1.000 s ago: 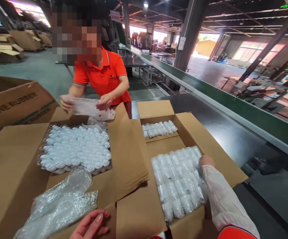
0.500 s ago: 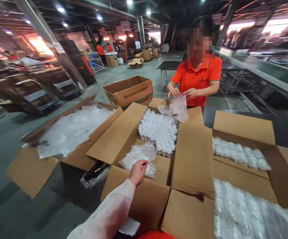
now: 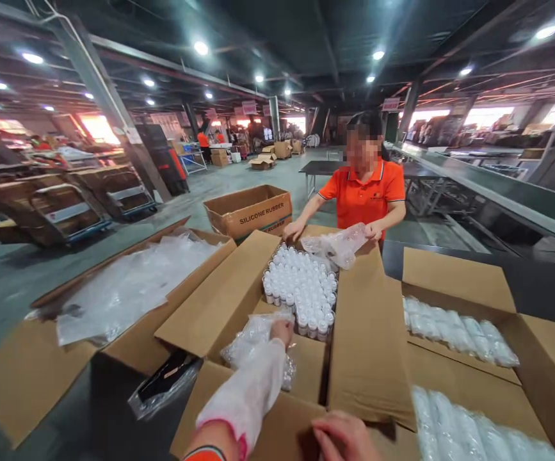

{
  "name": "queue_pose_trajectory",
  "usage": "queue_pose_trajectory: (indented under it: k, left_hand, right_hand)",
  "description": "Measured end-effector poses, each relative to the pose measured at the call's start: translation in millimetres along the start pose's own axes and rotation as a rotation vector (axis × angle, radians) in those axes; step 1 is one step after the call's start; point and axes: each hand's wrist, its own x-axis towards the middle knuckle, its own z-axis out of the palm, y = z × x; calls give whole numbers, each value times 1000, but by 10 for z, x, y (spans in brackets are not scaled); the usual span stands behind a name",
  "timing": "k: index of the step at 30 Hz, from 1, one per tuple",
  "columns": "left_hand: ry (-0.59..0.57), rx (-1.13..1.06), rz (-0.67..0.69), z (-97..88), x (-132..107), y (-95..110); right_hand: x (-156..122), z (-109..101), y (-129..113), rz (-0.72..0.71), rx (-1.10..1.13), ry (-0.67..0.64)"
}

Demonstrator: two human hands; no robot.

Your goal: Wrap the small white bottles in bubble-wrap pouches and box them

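An open cardboard box [image 3: 363, 339] holds rows of small white-capped bottles [image 3: 299, 275] at its far end. In its near part lies a clear bubble-wrap bag [image 3: 248, 339]. My left hand [image 3: 283, 331], in a white sleeve, reaches over this bag beside the nearest bottles. Its fingers look curled, and what they hold, if anything, is hidden. My right hand [image 3: 344, 435] is over the near flap at the bottom edge of the view, fingers bent loosely apart, nothing seen in it.
A co-worker [image 3: 366, 192] in orange stands opposite, holding bubble wrap [image 3: 339, 243]. On the left, a box holds plastic bags [image 3: 137, 282]. The box on the right holds wrapped bottles [image 3: 459, 333]. Behind stands a carton [image 3: 262, 218]; a dark bagged item [image 3: 166, 384] lies left.
My left hand has moved forward over the bubble-wrap bag toward the bottles. My right hand has come from the far right to the near flap. The co-worker's hands have spread apart and lowered.
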Motion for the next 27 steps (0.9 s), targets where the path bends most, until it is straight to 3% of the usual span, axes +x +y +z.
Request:
queue_pose_trajectory:
  k: [3,5,9,11,14,17,20,22,27]
  left_hand:
    - [48,-150,-8,-274,16,58]
    - [22,-271,32,-455,-94,135]
    - [-204,-453,92,-669,-525,399]
    - [-340,-491,95,-695,-727,542]
    - [-476,-532,82,-670,-895,686]
    - [-547,-549,44,-594,-932,737]
    - [-601,-533,2,-478,-955,747]
    - [-583,-529,-25,-387,-975,734]
    - [-408,-483,-151,-159,-818,484]
  right_hand:
    - [-44,-141,102,182,52,-157]
    - [83,-265,122,221,22,-155]
    - [567,-468,102,-2,-262,75]
    - [793,-566,70,-96,-344,30]
    - [955,-713,35,-71,-223,-252]
    - [888,-793,68,219,85,-406]
    - [723,-778,172,547,330,-390]
    - [635,-768,273,669,332,-355]
    - [562,-992,620,760,-125,-178]
